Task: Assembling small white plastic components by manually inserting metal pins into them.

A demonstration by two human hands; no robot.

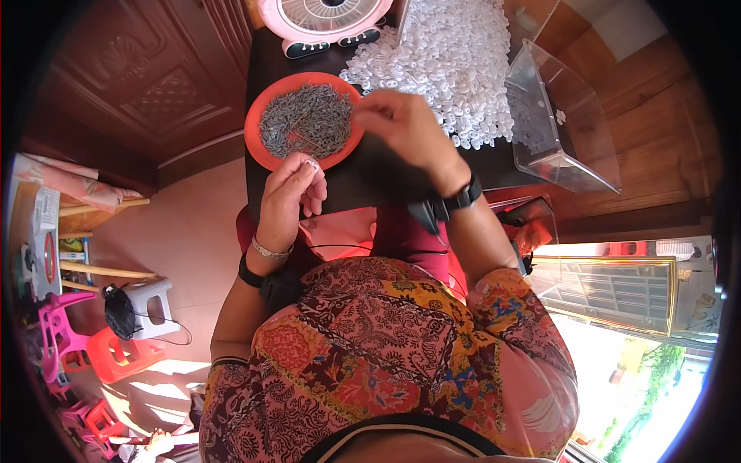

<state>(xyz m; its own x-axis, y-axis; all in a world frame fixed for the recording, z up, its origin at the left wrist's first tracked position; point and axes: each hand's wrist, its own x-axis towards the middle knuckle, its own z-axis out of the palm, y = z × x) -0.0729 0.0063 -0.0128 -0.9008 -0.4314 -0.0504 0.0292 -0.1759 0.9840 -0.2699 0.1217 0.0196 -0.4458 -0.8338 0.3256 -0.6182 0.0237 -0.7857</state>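
My left hand [292,191] pinches a small white plastic ring [311,163] between thumb and fingertips, just below the orange plate [255,139]. The plate holds a heap of small grey metal pieces [306,119]. My right hand [401,123] hovers at the plate's right rim with fingers curled together; whether it holds anything I cannot tell. Beyond it lies a big pile of white plastic rings [448,62] on the dark table [363,185].
A clear plastic box [559,116] stands at the table's right. A pink fan [324,19] sits at the far edge. A carved wooden door [139,85] is on the left. Plastic stools [116,351] stand on the floor at lower left.
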